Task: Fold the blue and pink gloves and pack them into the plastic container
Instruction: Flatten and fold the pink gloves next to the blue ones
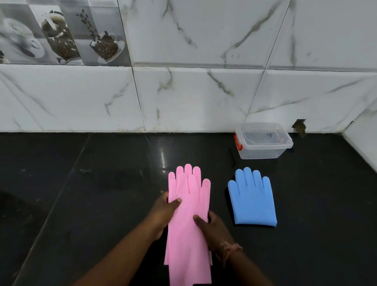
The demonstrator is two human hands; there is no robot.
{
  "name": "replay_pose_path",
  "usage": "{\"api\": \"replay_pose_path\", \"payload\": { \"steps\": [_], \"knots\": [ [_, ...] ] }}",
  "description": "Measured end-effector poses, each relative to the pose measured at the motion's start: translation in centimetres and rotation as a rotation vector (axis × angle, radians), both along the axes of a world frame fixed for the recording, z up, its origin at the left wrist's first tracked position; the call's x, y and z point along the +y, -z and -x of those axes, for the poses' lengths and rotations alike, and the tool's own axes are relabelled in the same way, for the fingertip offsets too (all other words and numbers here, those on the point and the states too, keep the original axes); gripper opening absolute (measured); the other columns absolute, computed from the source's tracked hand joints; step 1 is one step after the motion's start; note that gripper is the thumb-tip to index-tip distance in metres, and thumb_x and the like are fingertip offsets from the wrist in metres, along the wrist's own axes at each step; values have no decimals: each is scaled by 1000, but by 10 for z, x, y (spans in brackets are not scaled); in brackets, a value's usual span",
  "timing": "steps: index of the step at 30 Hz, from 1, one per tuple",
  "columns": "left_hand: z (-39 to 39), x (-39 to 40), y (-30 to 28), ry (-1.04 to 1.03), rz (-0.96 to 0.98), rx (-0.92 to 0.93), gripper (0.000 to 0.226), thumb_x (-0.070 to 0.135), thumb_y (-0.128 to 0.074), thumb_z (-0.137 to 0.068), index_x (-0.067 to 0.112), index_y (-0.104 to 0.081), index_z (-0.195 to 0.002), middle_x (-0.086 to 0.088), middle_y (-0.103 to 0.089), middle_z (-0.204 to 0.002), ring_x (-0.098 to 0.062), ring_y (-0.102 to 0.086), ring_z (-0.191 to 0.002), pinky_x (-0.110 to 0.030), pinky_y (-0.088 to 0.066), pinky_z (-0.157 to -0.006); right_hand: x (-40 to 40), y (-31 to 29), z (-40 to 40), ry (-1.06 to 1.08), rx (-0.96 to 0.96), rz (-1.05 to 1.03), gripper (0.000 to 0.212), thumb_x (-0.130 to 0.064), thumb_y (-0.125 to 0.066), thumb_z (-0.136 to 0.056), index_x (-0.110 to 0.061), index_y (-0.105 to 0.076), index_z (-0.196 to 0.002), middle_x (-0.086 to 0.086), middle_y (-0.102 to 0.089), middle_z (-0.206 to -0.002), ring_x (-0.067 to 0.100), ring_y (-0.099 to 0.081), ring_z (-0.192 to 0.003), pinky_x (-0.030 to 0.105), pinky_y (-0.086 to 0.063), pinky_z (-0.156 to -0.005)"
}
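Single head-worn wide-angle view, looking forward and steeply down from above onto a dark countertop (94,192). The tiled wall (207,89) fills the upper half, its lines bowed by the lens. Both forearms enter from the bottom edge, nearest the camera; a plastic container (263,140) stands farthest, against the wall.

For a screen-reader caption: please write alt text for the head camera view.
Two bare hands, left hand and right hand, hold stacked pink gloves flat, fingers pointing away, on a black countertop. A folded blue glove lies to their right, with a lidded clear plastic container beyond it near the marble-tiled wall.
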State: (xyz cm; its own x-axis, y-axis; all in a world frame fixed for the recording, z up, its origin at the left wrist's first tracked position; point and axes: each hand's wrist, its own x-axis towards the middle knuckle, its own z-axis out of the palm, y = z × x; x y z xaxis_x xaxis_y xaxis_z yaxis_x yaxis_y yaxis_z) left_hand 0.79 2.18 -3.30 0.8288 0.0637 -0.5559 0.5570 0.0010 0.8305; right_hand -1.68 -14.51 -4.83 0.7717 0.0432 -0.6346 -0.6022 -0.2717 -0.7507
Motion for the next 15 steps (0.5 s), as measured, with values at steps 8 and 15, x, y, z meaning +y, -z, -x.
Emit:
{"api": "replay_pose_path", "payload": {
  "steps": [8,15],
  "knots": [
    [-27,-7,-12,-21,-147,-166,23,14,-52,-103,18,-67,-120,-3,-73,-119,-19,-70,-104,-38,-60,-88,5,-8,-17,77,-190,-61,49,-38,-52,-97,-24,-42,-143,-1,-54,-139,20,-53,-122,46,-44,-107],
    [-42,-9,0,-106,-43,-125,34,14,-55,-104,12,-60,-137,-7,-70,-128,-27,-67,-116,-51,-53,-107,2,-9,-30,119,-275,12,53,-38,-47,-100,-25,-34,-149,-4,-45,-148,19,-47,-130,40,-40,-108]
  ]
}}
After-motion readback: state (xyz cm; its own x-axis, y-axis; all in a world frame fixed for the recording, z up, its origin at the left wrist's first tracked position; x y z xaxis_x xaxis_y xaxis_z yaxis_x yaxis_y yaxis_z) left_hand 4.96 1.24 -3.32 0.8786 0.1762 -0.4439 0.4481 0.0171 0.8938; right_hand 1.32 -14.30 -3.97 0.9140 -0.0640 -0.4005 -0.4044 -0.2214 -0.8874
